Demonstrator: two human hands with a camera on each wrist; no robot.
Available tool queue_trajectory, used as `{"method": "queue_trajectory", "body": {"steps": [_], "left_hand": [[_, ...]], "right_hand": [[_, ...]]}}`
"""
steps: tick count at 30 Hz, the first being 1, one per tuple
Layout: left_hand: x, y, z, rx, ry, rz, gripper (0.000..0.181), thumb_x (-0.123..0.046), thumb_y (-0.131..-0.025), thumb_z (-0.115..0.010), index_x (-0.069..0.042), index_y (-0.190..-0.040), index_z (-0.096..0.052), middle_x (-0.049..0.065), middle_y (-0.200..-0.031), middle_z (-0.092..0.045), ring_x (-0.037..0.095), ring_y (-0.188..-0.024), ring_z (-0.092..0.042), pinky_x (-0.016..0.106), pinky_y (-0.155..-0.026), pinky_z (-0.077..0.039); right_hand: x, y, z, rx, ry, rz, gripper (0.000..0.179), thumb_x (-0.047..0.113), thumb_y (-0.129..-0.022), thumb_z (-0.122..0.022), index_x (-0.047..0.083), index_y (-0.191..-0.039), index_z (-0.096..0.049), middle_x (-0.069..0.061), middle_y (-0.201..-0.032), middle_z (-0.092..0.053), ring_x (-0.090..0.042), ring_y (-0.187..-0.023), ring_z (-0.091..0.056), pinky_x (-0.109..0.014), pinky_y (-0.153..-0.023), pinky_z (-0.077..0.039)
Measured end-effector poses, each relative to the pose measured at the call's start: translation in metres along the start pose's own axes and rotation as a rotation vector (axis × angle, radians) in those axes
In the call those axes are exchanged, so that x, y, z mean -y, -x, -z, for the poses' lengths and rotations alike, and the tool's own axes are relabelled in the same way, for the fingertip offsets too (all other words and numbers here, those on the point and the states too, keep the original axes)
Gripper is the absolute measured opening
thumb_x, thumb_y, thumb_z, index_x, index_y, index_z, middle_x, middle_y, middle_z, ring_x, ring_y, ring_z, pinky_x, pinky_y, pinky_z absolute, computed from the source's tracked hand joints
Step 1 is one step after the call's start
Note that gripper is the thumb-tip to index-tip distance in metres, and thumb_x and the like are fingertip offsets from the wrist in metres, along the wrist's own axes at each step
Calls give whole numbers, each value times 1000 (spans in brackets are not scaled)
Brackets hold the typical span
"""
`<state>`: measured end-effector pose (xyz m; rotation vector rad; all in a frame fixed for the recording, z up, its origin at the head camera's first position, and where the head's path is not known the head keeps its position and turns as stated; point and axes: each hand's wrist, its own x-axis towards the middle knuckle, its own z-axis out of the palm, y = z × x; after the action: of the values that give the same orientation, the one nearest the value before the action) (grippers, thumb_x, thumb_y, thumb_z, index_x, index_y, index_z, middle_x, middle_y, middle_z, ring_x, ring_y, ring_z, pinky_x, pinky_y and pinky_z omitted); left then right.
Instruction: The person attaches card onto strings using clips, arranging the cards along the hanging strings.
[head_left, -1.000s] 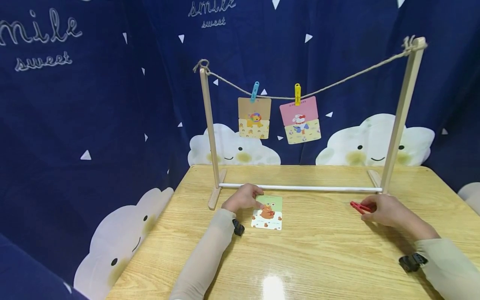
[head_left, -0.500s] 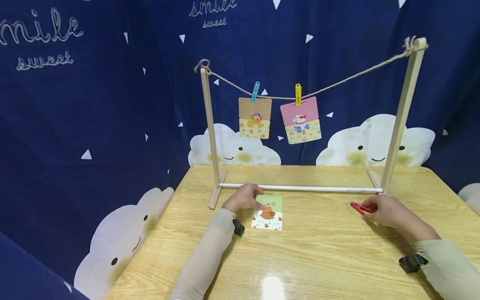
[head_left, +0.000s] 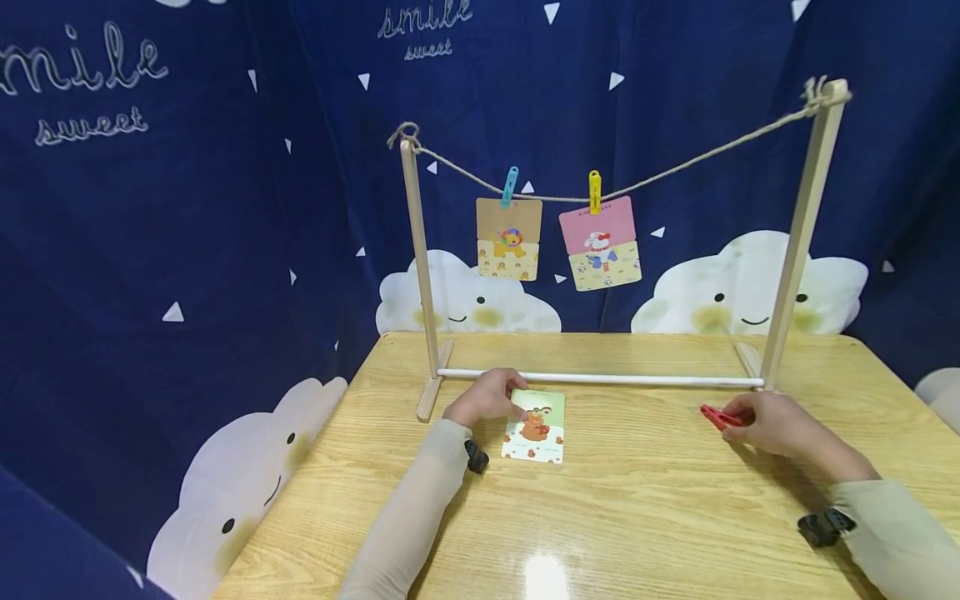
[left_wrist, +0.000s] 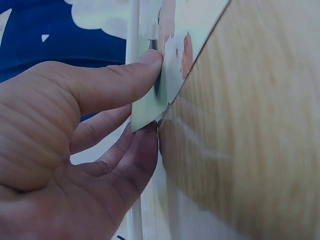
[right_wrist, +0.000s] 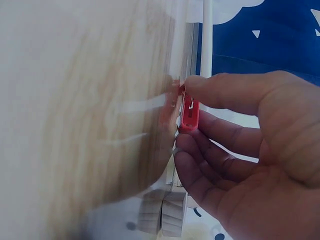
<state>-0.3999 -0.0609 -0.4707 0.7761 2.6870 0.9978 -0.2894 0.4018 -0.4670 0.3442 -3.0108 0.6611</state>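
Observation:
A card with a brown bear [head_left: 535,427], green above and white below, lies on the wooden table [head_left: 637,517]. At its upper left edge my left hand [head_left: 486,397] pinches it; the left wrist view has the thumb over the card's printed face and the fingers at its edge. Farther right, my right hand [head_left: 776,423] holds a red clothespin [head_left: 718,417] at the table surface. In the right wrist view the thumb is on one end of the clothespin [right_wrist: 190,115], with the fingers curled beside it.
Behind the hands stands a wooden frame [head_left: 802,242] with a white crossbar [head_left: 622,379] and a sagging string [head_left: 701,154]. On the string hang a lion card [head_left: 507,262] under a blue clothespin [head_left: 510,185] and a rabbit card [head_left: 600,271] under a yellow one.

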Motion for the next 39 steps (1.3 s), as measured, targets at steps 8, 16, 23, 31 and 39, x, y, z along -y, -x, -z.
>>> {"method": "queue_trajectory", "body": {"steps": [8, 16, 23, 31, 39], "left_hand": [[-2, 1, 1, -6, 19, 0, 50, -13, -80, -91, -4, -124, -67, 15, -106, -66, 16, -83, -51, 31, -78, -46], [-3, 1, 3, 0, 65, -7, 50, -11, -81, -90, -4, -125, -66, 19, -106, -66, 16, -79, -50, 31, -74, -45], [-3, 2, 5, 4, 104, 4, 50, -11, -83, -89, -5, -127, -65, 20, -109, -65, 16, -79, -51, 31, -71, -45], [-6, 3, 8, -7, 74, -3, 51, -14, -85, -87, -6, -130, -65, 19, -101, -65, 16, -76, -51, 31, -68, -45], [-5, 2, 10, -30, 72, -18, 47, -15, -88, -85, -8, -130, -66, 19, -111, -65, 18, -85, -54, 35, -76, -48]], "right_hand": [[-1, 0, -2, -1, -10, -23, 34, 20, -83, -85, -3, -103, -72, -2, -85, -69, -15, -76, -58, -35, -67, -49], [1, 1, -2, -8, -26, -19, 32, 21, -84, -85, 0, -104, -72, 1, -84, -68, -14, -75, -58, -33, -65, -47], [4, 0, -1, -3, -38, -27, 31, 22, -85, -84, 1, -104, -72, 1, -83, -67, -14, -74, -57, -30, -63, -46], [7, 1, 1, -7, -42, -35, 30, 21, -86, -83, 1, -106, -72, 1, -83, -67, -15, -74, -56, -31, -63, -45], [12, 1, 4, -34, -51, -25, 29, 22, -87, -82, 1, -106, -73, 0, -85, -68, -15, -75, -56, -31, -62, -44]]}}
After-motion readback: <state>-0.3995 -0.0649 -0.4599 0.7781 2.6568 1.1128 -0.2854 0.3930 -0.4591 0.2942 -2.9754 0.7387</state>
